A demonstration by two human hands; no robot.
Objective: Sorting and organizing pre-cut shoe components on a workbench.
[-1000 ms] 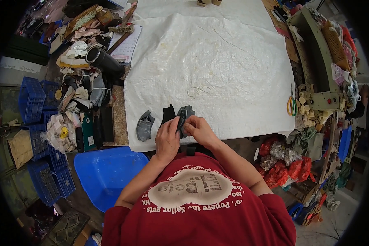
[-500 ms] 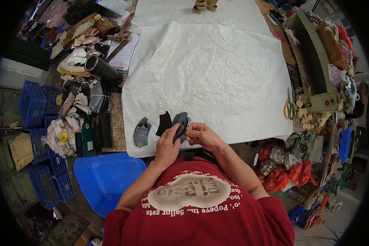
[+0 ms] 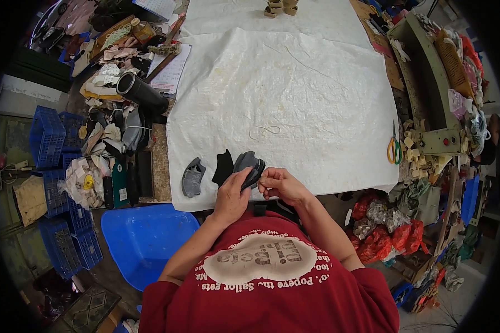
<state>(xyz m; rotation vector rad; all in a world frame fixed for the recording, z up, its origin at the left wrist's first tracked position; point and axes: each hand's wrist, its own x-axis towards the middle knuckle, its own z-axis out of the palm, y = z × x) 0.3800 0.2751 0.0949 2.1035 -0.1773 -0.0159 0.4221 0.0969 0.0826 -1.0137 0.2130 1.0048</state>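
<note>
Near the front edge of the white sheet, my left hand (image 3: 231,198) is closed around a small stack of dark grey, curved flat pieces (image 3: 246,160). Fingers curled in a pinch, my right hand (image 3: 284,187) meets the right edge of that stack. Whether a thread or a thin piece sits between its fingertips is too small to tell. Just left of the stack lies a black flat piece (image 3: 223,167) with a notched outline. Farther left, a grey curved bundle (image 3: 193,178) rests by itself on the sheet.
A white woven sheet (image 3: 283,94) covers the table, with a loose thread (image 3: 265,131) on it. Scissors (image 3: 394,147) lie at its right edge. Left stand a dark cylinder (image 3: 141,93) and fabric scraps. A blue chair (image 3: 150,244) is at lower left; red bags (image 3: 380,241) sit lower right.
The stack's right edge and my right hand have shifted slightly to the right, and more of the stack shows above my left hand. The pieces on the sheet lie as before.
</note>
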